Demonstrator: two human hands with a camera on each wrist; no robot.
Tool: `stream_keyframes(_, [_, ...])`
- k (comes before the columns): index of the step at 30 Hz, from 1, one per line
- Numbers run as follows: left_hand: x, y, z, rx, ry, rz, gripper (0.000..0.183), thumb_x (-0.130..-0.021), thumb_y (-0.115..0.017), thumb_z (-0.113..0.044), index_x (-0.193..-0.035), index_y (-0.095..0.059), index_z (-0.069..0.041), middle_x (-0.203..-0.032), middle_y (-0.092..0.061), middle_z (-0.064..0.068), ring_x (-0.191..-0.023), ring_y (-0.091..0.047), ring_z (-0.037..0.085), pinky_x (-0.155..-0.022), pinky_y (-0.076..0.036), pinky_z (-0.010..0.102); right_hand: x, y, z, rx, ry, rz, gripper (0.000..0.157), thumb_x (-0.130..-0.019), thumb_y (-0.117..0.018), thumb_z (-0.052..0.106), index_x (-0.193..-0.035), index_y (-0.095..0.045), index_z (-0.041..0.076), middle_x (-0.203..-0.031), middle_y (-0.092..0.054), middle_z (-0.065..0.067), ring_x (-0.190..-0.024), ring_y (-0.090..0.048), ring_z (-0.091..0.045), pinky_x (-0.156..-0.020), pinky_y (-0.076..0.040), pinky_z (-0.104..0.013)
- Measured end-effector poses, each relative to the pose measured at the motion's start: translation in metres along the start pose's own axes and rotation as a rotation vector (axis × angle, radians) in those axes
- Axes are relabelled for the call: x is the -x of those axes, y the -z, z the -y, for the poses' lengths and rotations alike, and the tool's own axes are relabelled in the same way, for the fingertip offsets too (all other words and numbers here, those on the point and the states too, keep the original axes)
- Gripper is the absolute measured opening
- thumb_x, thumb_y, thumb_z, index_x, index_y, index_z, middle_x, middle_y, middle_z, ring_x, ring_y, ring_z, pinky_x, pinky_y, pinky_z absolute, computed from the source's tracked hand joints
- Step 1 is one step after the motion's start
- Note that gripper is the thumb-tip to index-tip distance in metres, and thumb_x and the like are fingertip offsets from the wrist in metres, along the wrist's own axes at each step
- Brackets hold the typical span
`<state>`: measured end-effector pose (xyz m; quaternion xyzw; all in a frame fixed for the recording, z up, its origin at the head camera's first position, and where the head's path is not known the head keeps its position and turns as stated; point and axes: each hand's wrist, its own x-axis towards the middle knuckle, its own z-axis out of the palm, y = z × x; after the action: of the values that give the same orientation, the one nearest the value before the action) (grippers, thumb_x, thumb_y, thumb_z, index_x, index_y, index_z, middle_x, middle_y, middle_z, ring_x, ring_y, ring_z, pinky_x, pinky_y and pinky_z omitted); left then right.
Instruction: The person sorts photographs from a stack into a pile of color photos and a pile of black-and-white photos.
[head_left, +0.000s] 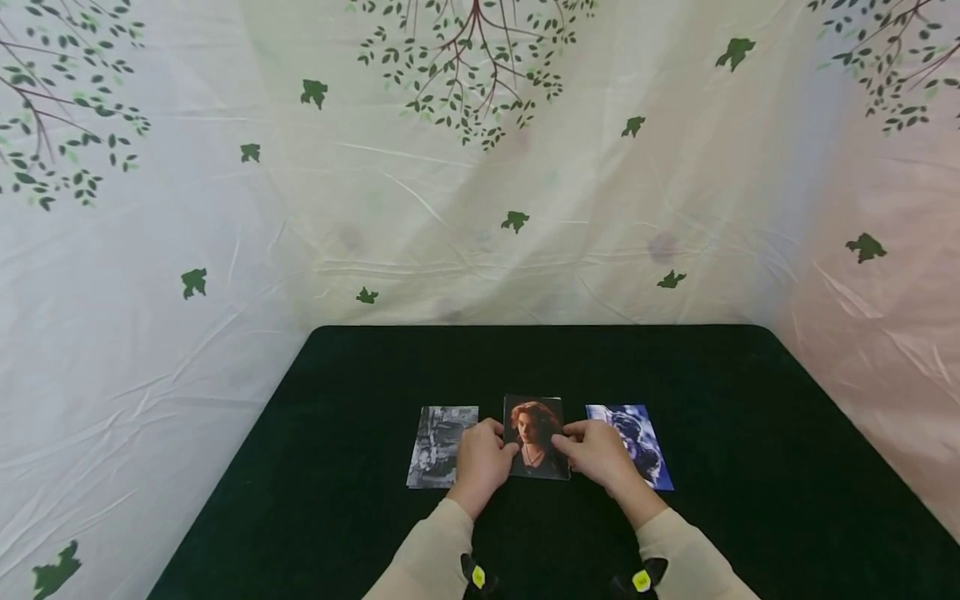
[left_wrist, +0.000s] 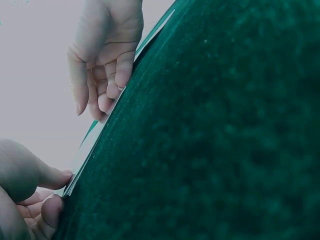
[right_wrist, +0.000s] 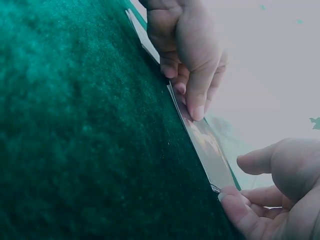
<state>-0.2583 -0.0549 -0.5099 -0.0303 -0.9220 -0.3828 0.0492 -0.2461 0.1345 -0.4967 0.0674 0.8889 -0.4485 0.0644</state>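
A small stack of picture cards (head_left: pixel 534 421), its top one a portrait of a red-haired person on a dark ground, lies on the dark green table between both hands. My left hand (head_left: pixel 482 462) pinches the stack's left edge, thumb on the face and fingers at the side. Along the right edge, fingertips of my right hand (head_left: pixel 602 457) touch the cards; its thumb (right_wrist: pixel 257 162) is lifted above them. Layered edges show in the wrist views. Left of the stack lies a grey picture card (head_left: pixel 431 446), partly behind my left hand. A blue-and-white picture card (head_left: pixel 651 450) lies to the right, partly covered by my right hand.
The table (head_left: pixel 360 367) has a dark green cloth surface with rounded far corners. Behind it and at both sides hangs a pale curtain (head_left: pixel 442 250) printed with branches and green leaf shapes. Both forearms, in light sleeves (head_left: pixel 431 550), reach in from the near edge.
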Motion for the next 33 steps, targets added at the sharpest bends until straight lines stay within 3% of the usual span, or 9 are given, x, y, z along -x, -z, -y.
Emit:
stream_keyframes(6, [0.0002, 0.0005, -0.0016, 0.003, 0.033, -0.004, 0.024, -0.082, -0.077, -0.018, -0.1, -0.066, -0.005, -0.084, -0.065, 0.004, -0.077, -0.061, 0.017, -0.066, -0.05, 0.034, -0.0012, -0.0002, 0.0, -0.002, 0.0, 0.003, 0.041, -0.091, -0.066, 0.029, -0.12, -0.063, 0.0, -0.087, -0.063, -0.006, -0.069, -0.06, -0.016, -0.061, -0.052, -0.03])
stream_keyframes(25, [0.0074, 0.0013, -0.0065, 0.079, 0.086, -0.026, 0.022, -0.082, -0.076, -0.013, -0.099, -0.064, -0.004, -0.087, -0.065, 0.005, -0.081, -0.061, 0.019, -0.069, -0.051, 0.035, 0.0015, 0.0034, -0.0061, 0.018, 0.016, 0.022, 0.041, -0.091, -0.065, 0.03, -0.121, -0.063, 0.001, -0.088, -0.063, -0.005, -0.07, -0.06, -0.016, -0.061, -0.052, -0.03])
stream_keyframes(33, [0.0079, 0.0049, -0.0038, 0.216, 0.112, -0.034, 0.021, -0.084, -0.073, -0.009, -0.1, -0.062, -0.002, -0.084, -0.06, 0.006, -0.073, -0.057, 0.017, -0.06, -0.049, 0.032, 0.0032, 0.0055, -0.0085, 0.015, 0.029, 0.034, 0.04, -0.091, -0.065, 0.029, -0.121, -0.063, 0.002, -0.09, -0.063, -0.005, -0.072, -0.06, -0.016, -0.062, -0.052, -0.03])
